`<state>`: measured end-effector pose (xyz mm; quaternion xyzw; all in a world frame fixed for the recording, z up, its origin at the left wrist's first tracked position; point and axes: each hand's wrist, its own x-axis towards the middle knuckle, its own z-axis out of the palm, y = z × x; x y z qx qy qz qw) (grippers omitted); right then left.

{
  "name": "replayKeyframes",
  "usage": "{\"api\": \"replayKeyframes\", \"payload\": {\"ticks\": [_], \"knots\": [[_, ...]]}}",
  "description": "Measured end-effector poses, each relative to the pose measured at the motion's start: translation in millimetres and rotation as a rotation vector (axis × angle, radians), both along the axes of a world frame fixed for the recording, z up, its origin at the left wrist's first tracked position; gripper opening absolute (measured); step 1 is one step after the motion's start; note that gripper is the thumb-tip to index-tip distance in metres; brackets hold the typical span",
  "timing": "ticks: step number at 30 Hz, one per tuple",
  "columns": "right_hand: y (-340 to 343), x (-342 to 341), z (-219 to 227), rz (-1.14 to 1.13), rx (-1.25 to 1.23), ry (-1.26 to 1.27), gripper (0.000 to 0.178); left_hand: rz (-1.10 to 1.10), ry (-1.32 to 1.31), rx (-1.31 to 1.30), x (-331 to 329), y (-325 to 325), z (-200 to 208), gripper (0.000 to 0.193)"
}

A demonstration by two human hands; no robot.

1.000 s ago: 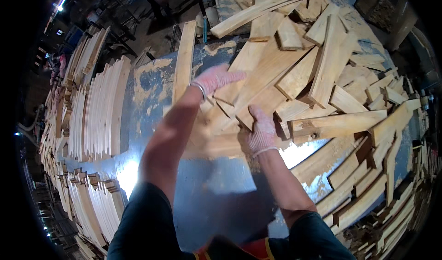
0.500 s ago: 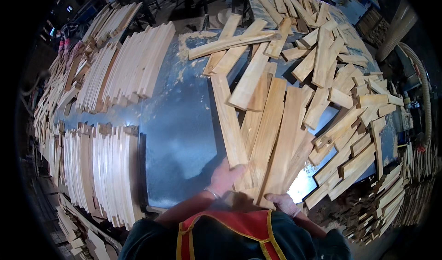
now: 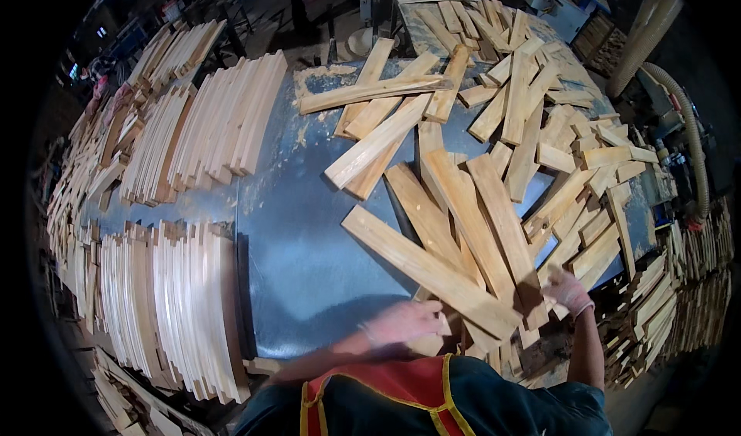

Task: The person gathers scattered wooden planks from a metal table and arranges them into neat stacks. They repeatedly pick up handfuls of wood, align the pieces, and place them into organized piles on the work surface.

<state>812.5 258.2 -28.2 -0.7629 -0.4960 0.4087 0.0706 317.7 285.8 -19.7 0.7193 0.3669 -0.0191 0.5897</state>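
Near the front edge of the table, my left hand (image 3: 404, 323) is blurred, its fingertips beside the lower ends of several boards. A long pale wooden board (image 3: 429, 272) lies slanted across other boards just above it. To the right, my right hand (image 3: 569, 291), in a pale glove, has its fingers apart and loosely bent near the ends of boards on the heap. Between the hands, another long board (image 3: 505, 239) and a yellowish board (image 3: 469, 223) fan out toward me. What lies under my left fingers is partly hidden.
Two neat rows of boards, a near stack (image 3: 193, 308) and a far stack (image 3: 228, 123), stand on the left. Loose boards (image 3: 532, 88) heap up at the right and far side of the blue-grey table (image 3: 297, 270). A ribbed hose (image 3: 691, 127) hangs at far right.
My hands have moved apart, the right one going right and up. The boards between them now fan out differently, with one slanted across the others. A far board has swung leftward.
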Motion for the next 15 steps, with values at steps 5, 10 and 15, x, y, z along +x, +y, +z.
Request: {"api": "replayKeyframes", "payload": {"ticks": [5,10,15], "knots": [[204,-123,58,0.024,0.169,0.261,0.076,0.731,-0.530,-0.195,-112,135,-12,0.044],[410,-204,-20,-0.062,0.422,0.531,0.061,0.611,0.496,1.079,-154,329,-29,0.072],[514,-255,-66,-0.345,0.348,0.486,0.057,0.501,0.962,0.955,-132,471,-37,0.076]]}}
